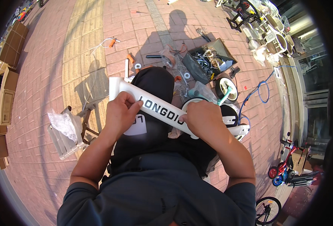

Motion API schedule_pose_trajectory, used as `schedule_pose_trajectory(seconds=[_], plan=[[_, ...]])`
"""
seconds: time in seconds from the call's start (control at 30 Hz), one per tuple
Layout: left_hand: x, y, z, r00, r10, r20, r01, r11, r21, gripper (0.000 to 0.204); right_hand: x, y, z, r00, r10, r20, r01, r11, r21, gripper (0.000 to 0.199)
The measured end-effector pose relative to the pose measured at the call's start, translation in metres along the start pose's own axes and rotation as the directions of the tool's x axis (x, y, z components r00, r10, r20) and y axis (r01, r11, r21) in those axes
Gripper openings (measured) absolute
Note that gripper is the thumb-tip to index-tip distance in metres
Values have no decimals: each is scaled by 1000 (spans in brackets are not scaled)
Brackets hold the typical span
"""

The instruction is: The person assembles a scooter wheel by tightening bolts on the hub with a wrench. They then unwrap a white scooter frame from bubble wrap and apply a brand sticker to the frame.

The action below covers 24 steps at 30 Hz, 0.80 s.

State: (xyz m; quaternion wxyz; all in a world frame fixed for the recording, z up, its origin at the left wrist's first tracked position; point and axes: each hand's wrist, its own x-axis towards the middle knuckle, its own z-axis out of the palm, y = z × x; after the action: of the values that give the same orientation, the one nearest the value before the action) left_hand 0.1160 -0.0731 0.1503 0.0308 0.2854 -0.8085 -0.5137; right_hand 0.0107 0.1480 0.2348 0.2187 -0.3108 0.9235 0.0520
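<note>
Across my lap lies a white bicycle frame, its thick tube slanting down to the right with dark lettering along it. My left hand is closed at the tube's left part, thumb and fingertips pinched at the start of the lettering. Toward the other end, my right hand grips the tube, thumb over the last letters; its other fingers are mostly hidden. A pale sheet with dark characters rests on my left thigh below the tube. The frame's slotted white rear end shows past my right hand.
Ahead stands a metal toolbox full of hardware, with a small wheel nearby. A stool with plastic wrap is at left, cardboard boxes beyond. A blue hose and small bikes are at right.
</note>
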Motion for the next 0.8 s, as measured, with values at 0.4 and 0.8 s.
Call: schedule_pose_trajectory(seconds=[0.4, 0.8], plan=[[4, -6, 9, 997, 80, -20, -80, 997, 4, 29, 2, -43, 100, 804, -455, -382, 459, 884, -88, 87], [-1, 8, 4, 999, 42, -30, -42, 999, 6, 54, -79, 1, 96, 928, -301, -218, 216, 914, -344, 82]])
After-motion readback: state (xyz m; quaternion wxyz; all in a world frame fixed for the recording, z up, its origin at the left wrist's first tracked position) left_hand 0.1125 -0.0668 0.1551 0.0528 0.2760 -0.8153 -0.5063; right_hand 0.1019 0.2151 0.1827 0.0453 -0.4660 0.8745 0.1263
